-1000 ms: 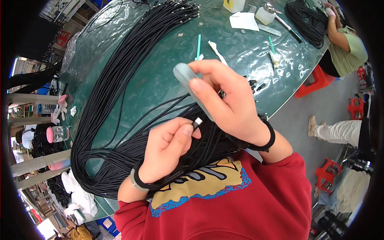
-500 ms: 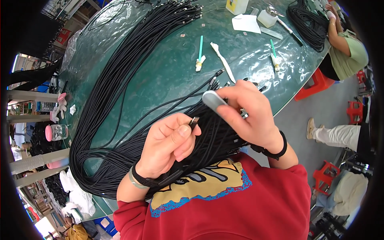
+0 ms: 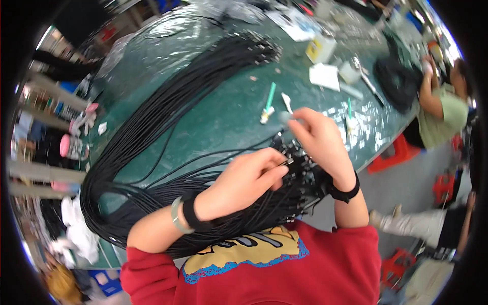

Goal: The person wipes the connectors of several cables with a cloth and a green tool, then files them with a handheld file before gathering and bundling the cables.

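A small metal connector tip (image 3: 288, 162) at the end of one thin black cable sits just right of centre in the frame, pinched between the thumb and forefinger of the left hand (image 3: 244, 180), whose other fingers curl loosely under it. The tip pokes out past the fingertips toward the right hand (image 3: 317, 140), which hovers just above and to the right of it. The right hand's fingers are pressed together around a small grey cylindrical object (image 3: 285, 117) that sticks out at the upper left of that hand; what it is cannot be told.

Both hands rest over a thick bundle of black cables (image 3: 152, 152) that sweeps from the top centre of the frame down the left and loops back beneath the wrists. The bundle lies on a dark green table (image 3: 223, 109). Above the hands lie a green-handled tool (image 3: 268, 101) and a white plastic piece (image 3: 287, 102). At the upper right, another person in a green shirt (image 3: 442, 114) works at the table's far edge.
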`<control>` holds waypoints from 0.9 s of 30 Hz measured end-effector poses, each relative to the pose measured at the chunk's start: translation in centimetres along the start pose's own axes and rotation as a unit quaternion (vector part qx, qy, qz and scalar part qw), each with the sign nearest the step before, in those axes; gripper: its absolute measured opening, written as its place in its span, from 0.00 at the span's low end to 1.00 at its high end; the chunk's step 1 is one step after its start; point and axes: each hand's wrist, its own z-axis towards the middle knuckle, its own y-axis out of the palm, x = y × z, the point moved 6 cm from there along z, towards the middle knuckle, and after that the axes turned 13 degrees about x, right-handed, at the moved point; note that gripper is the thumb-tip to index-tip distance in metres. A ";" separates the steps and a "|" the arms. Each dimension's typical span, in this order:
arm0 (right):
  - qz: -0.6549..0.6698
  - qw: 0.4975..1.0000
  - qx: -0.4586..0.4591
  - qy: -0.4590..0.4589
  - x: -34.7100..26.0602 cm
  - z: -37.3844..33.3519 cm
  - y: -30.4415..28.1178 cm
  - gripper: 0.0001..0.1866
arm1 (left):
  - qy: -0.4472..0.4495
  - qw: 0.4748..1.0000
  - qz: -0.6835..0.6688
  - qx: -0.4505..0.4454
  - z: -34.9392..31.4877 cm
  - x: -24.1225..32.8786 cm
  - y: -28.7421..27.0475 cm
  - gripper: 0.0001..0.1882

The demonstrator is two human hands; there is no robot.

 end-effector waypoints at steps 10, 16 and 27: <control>-0.164 0.985 -0.021 -0.048 7.8 2.8 -1.7 0.15 | 0.177 0.923 0.314 0.133 -1.8 -1.1 -10.8 0.29; -0.180 0.963 -0.086 -0.182 -1.3 7.0 -2.0 0.20 | -0.082 0.845 0.503 0.165 -7.4 -9.9 -22.7 0.34; -0.080 0.788 -0.270 -0.548 -19.5 0.3 21.5 0.24 | 0.020 0.795 0.552 0.249 -8.9 -12.3 -23.3 0.39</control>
